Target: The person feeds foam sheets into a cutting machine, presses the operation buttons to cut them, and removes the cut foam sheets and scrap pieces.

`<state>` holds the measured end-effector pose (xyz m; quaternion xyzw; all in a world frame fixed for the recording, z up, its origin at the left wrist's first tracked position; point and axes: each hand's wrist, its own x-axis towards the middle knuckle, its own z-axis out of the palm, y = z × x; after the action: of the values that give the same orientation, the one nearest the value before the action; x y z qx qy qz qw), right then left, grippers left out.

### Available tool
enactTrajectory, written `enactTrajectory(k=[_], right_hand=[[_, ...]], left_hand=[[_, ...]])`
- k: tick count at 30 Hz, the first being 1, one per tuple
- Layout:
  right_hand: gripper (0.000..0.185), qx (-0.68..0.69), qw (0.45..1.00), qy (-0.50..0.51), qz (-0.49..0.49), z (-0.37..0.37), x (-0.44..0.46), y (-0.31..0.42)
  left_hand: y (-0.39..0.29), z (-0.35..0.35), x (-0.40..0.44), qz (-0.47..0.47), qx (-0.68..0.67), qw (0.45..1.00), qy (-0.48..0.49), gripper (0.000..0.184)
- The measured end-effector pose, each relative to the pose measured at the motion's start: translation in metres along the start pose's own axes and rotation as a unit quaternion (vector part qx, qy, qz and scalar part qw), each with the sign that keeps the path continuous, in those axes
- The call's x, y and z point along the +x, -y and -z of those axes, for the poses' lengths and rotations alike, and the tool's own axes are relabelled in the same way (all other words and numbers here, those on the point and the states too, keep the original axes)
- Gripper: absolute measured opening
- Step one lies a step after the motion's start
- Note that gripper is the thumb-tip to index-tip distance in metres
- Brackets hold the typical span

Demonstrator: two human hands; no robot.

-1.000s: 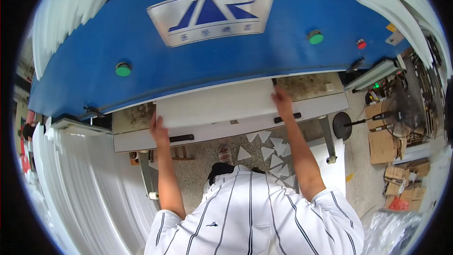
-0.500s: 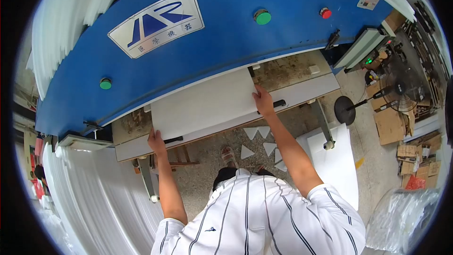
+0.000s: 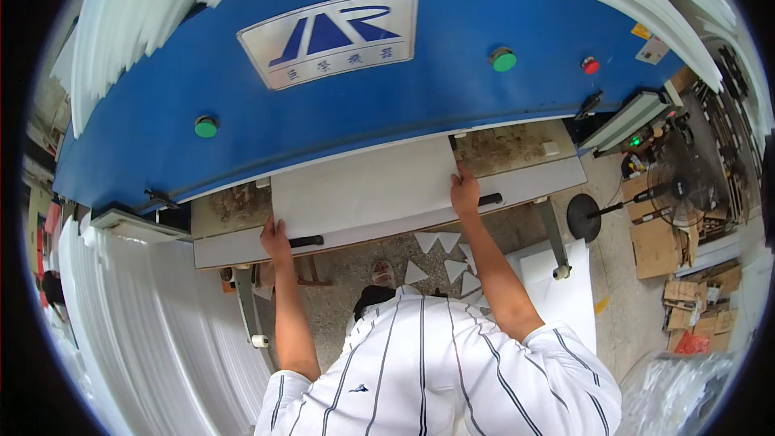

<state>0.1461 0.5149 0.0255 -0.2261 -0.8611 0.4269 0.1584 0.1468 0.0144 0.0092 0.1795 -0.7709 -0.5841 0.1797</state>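
Both hands well apart, one at each side of a flat white rectangular sheet (image 3: 363,190) lying on the stained pale work table (image 3: 504,149) of a big blue-painted machine (image 3: 339,125). Left hand (image 3: 275,240) at the sheet's near-left corner, fingers bent; right hand (image 3: 465,192) at its right edge, toward the near corner. Both look in contact, but fingertips partly hidden, so can't tell whether either one is clamped on the sheet or just resting against it. Sheet's far edge runs out of sight at the machine's lower lip; can't tell how deep it goes. Near edge parallel to the table front, black bar handles (image 3: 307,241) sticking out by the left hand and (image 3: 490,199) by the right, inner ends hard to trace. White triangular offcuts (image 3: 415,273) on the floor below, some blocked by the right forearm. Large white sheets (image 3: 557,282) on the floor to the right, partly covered by the arm and striped shirt (image 3: 440,363). Stacked white layered material (image 3: 178,299) at left, cut off by the lens edge. Black fan (image 3: 678,194) at right, blades too faint to make out.
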Motion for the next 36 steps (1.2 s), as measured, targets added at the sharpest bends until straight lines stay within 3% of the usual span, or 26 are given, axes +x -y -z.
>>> enactTrajectory(k=[3, 7, 9, 10, 11, 14, 15, 17, 20, 25, 27, 34, 36], right_hand=[[0.035, -0.029, 0.999, -0.004, 0.044, -0.005, 0.007, -0.014], [0.034, 0.043, 0.998, 0.032, -0.014, 0.000, 0.007, -0.014], [0.036, 0.107, 0.992, 0.054, -0.039, 0.007, 0.006, -0.006], [0.042, 0.077, 0.996, 0.033, -0.026, 0.016, 0.003, 0.001], [0.048, 0.049, 0.999, 0.009, -0.009, 0.028, 0.002, 0.014], [0.064, 0.003, 0.961, -0.219, 0.171, 0.049, 0.042, 0.037], [0.068, -0.040, 0.930, -0.264, 0.252, 0.076, 0.050, 0.084], [0.071, 0.060, 0.897, -0.308, 0.310, 0.111, 0.066, 0.178], [0.078, 0.011, 0.843, -0.382, 0.377, 0.136, 0.084, 0.258], [0.078, -0.109, 0.787, -0.447, 0.410, 0.122, 0.113, 0.293], [0.075, -0.084, 0.777, -0.469, 0.411, 0.115, 0.116, 0.293], [0.068, -0.116, 0.773, -0.453, 0.428, 0.115, 0.118, 0.270], [0.068, -0.089, 0.798, -0.409, 0.433, 0.119, 0.112, 0.261]], left_hand=[[-0.005, 0.000, -0.003, 0.002, 0.016, 1.000, 0.008, 0.040], [-0.014, 0.006, -0.004, 0.020, 0.031, 0.998, 0.045, 0.038], [-0.017, 0.014, -0.004, 0.033, 0.099, 0.994, 0.038, 0.039], [-0.022, 0.014, -0.001, 0.036, 0.129, 0.990, 0.034, 0.040], [-0.035, 0.013, 0.003, -0.020, 0.143, 0.990, -0.010, 0.043], [-0.123, 0.010, 0.015, -0.212, 0.155, 0.957, -0.123, 0.051], [-0.167, 0.008, 0.024, -0.290, 0.144, 0.935, -0.142, 0.055], [-0.247, 0.004, 0.050, -0.396, 0.131, 0.891, -0.182, 0.066], [-0.325, -0.006, 0.088, -0.504, 0.152, 0.802, -0.284, 0.082], [-0.342, -0.025, 0.116, -0.503, 0.212, 0.767, -0.336, 0.088], [-0.333, -0.026, 0.119, -0.503, 0.215, 0.766, -0.339, 0.088], [-0.318, -0.027, 0.108, -0.475, 0.237, 0.789, -0.310, 0.086], [-0.318, -0.024, 0.099, -0.467, 0.241, 0.801, -0.286, 0.084]])
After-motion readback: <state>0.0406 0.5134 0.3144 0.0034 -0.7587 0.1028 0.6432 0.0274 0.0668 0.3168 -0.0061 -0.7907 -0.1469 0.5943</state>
